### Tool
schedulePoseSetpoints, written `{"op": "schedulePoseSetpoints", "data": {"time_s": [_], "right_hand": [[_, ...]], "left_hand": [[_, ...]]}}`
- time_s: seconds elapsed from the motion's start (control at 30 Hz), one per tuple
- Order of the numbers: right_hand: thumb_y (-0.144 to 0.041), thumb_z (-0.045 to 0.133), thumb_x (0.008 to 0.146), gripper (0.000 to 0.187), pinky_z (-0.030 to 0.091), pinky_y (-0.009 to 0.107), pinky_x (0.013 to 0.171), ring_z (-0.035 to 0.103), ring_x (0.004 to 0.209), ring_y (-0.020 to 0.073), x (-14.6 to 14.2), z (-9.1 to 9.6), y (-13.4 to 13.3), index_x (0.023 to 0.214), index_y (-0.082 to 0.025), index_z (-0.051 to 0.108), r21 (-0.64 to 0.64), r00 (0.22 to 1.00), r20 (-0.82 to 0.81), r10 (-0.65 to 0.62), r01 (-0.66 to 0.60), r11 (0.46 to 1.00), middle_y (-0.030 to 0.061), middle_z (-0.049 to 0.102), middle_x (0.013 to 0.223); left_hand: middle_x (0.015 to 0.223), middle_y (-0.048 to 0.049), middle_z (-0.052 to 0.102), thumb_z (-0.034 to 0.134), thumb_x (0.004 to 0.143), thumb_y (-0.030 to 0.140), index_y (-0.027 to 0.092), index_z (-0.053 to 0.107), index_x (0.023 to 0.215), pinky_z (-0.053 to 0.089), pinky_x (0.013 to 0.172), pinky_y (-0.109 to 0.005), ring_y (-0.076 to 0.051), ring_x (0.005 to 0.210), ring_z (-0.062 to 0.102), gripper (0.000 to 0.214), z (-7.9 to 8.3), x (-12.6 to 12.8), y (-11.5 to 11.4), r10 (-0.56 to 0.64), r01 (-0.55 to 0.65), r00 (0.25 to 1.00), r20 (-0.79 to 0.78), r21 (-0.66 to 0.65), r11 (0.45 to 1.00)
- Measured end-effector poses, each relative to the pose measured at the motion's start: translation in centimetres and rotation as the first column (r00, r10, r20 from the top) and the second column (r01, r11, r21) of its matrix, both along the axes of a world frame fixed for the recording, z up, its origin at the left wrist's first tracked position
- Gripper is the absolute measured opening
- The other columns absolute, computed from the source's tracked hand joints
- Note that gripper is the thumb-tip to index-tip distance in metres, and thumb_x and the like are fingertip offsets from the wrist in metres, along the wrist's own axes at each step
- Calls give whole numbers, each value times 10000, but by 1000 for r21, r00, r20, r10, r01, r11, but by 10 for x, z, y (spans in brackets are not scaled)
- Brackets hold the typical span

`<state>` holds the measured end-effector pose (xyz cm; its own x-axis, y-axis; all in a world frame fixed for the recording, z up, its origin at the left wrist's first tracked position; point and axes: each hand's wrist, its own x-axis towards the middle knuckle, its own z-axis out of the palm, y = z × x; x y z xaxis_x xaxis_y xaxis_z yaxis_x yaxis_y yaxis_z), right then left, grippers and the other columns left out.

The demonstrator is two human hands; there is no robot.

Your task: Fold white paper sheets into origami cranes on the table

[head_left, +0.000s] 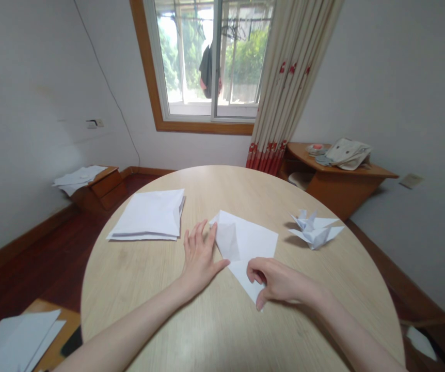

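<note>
A white sheet of paper (251,242), partly folded, lies on the round wooden table (215,330) in front of me. My left hand (199,256) lies flat with fingers stretched out, pressing the sheet's left edge. My right hand (279,281) is curled, pinching the paper's near corner between thumb and fingers. A finished folded paper figure (315,230) stands to the right of the sheet. A stack of white sheets (151,214) rests at the table's left.
A low wooden cabinet (102,188) with papers stands at the left wall. A wooden corner desk (334,178) with a bag is at the right. More white paper (17,341) lies at the lower left. A window and curtain (288,82) are behind.
</note>
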<state>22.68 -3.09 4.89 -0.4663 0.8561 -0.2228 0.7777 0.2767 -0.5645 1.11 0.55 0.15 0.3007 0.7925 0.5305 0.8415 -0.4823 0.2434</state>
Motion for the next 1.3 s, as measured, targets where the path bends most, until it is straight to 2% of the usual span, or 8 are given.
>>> {"op": "schedulePoseSetpoints", "data": {"time_s": [0.33,0.43,0.6,0.73,0.87,1.0,1.17,1.3], "right_hand": [[-358,902,416,461,282,211,523,403,592,100,4,-7,3,674,-182,563,-14,995,-98,14,-16,1000,-76,460,645],[-374,863,525,365,291,214,514,433,585,106,5,-8,4,678,-178,596,-30,989,-144,-31,26,999,-67,489,623],[-315,517,907,219,393,271,654,552,720,164,2,-12,5,757,-183,604,215,983,-179,-26,65,974,18,622,752],[-283,378,969,239,440,326,758,565,843,197,-1,-22,7,879,-194,581,421,977,-213,-7,98,902,65,615,869],[-255,395,961,193,466,364,813,559,915,208,-2,-30,9,956,-205,581,483,968,-248,17,109,869,79,604,943],[-245,421,951,199,461,400,889,548,1007,221,-4,-31,8,987,-208,613,499,968,-245,55,77,863,95,602,1033],[-273,456,944,244,437,434,952,529,1114,237,-6,-30,6,1105,-217,630,493,985,-153,81,5,870,104,601,1182],[-300,482,940,303,388,460,1014,483,1204,244,-6,-32,6,1208,-225,603,466,992,-100,75,-20,885,104,562,1301]], "left_hand": [[1449,-181,308,701,761,383,212,66,1481,130,1103,-568,-347,1354,253,976,0,1,-3,-51,52,999,-16,42,998],[1452,-184,303,703,765,361,213,49,1482,127,1104,-569,-353,1352,255,981,1,1,-4,-56,58,998,-37,57,997],[1449,-189,305,671,797,350,197,16,1486,131,1105,-572,-347,1357,250,963,1,0,-5,-84,86,996,-31,73,994],[1426,-196,326,639,821,373,176,-25,1486,151,1102,-575,-340,1353,259,960,1,-1,-6,-127,125,992,9,92,988],[1417,-192,329,606,843,417,173,-24,1487,161,1105,-570,-332,1353,254,933,3,-3,-8,-158,151,986,48,119,981],[1437,-186,290,583,868,401,204,201,1465,152,1110,-568,-327,1360,236,736,10,-6,-13,-162,157,987,14,173,972],[1451,-104,355,551,893,335,274,576,1203,70,1126,-579,-301,1366,253,318,20,-9,-20,-211,234,971,-113,255,938],[1417,-81,444,523,910,347,230,654,953,8,1138,-565,-271,1352,305,181,23,-9,-23,-253,279,958,-135,242,929]]}}
